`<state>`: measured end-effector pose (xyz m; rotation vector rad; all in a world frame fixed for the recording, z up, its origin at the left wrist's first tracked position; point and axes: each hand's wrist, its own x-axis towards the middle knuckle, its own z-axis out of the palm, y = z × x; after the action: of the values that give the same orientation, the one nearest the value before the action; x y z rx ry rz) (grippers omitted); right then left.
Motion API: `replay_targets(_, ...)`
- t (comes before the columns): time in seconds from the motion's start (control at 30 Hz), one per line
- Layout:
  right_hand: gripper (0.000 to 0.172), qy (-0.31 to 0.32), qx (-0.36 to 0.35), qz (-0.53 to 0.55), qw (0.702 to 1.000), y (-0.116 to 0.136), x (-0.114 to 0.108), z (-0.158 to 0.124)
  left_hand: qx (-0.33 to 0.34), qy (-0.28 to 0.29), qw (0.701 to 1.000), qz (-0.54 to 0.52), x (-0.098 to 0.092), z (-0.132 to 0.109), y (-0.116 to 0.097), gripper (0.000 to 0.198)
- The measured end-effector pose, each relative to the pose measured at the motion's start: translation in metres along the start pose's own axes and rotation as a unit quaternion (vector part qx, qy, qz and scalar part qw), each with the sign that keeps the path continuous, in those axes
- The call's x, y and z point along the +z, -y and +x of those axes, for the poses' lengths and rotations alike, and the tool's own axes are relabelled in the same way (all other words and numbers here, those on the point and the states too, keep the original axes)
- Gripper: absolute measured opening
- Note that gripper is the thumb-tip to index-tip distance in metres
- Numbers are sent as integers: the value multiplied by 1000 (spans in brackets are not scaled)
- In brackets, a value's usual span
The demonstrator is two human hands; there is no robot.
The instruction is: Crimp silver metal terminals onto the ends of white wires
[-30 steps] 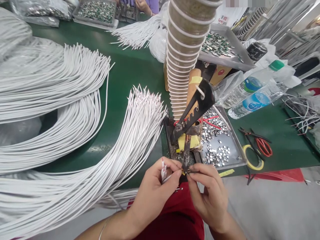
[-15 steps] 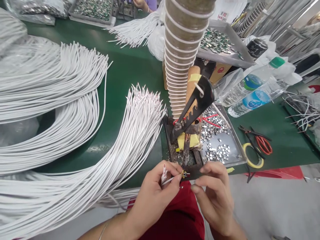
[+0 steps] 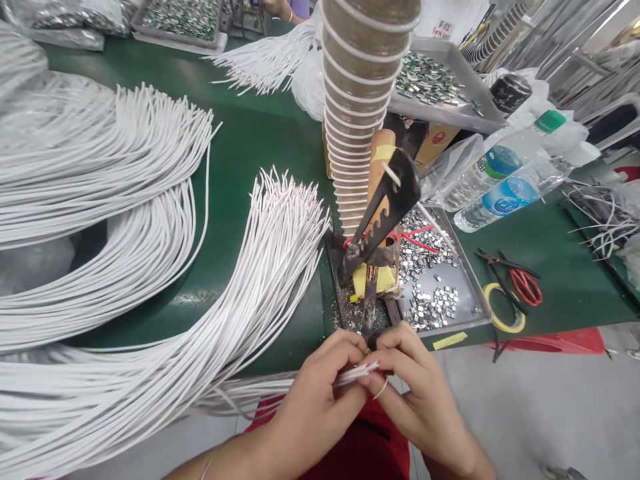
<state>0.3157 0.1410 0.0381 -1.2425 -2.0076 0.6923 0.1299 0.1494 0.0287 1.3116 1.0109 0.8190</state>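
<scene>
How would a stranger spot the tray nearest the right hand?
On the green table, find the thick ribbed hose. Right of its lower end, beyond the right hand, sits the tray. Its silvery pieces lack the green in other trays.

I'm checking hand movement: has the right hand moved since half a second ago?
Yes: the right hand has moved leftward, toward the left hand, judged against the nearer metal tray.
</scene>
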Motion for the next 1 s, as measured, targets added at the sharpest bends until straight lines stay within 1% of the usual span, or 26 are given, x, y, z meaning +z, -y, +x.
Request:
replay_targets(0.1, 7, -15, 9, -14, 1000, -1, -2, -2, 19, -11, 1000, 17, -6, -3, -1, 20)
replay_targets(0.17, 8, -21, 2, -19, 1000, -2, -3, -3, 19, -9, 1000, 18, -9, -6, -1, 20)
replay_targets(0.27, 9, -31, -29, -14, 999, -3, -1, -2, 4, -4, 1000, 5, -11, -7, 0, 21)
replay_targets(0.37, 11, -53, -63, 18, 996, -2, 2, 0, -14, 8, 1000, -14, -10, -6, 2, 21)
replay_targets(0.47, 12, -57, -74, 20, 995, -3, 1, 2, -21, 5, 999, -33, -8, -4, 5, 21)
replay_targets(0.53, 15, -61, -54, -4, 997, -8, -5, 2, -25, -2, 999, -39, -7, -3, 8, 20)
replay_targets(0.6, 16, -82, -13, -45, 996, -20, -15, 5, -28, -7, 999, -44, -6, -3, 10, 18)
replay_targets(0.7, 14, -140, 63, -141, 978, -50, -33, 13, -29, -4, 998, -50, -5, -5, 10, 19)
replay_targets(0.77, 21, -154, 122, -203, 959, -72, -42, 20, -23, -4, 999, -49, -5, -6, 9, 21)
replay_targets(0.8, 24, -158, 139, -212, 954, -83, -46, 23, -19, -5, 999, -46, -5, -7, 7, 21)
replay_targets(0.9, 30, -152, 161, -218, 950, -105, -50, 31, -16, -12, 999, -38, -4, -8, 4, 18)
replay_targets(1.0, 30, -139, 165, -206, 954, -109, -50, 32, -22, -18, 999, -34, -4, -9, 3, 16)
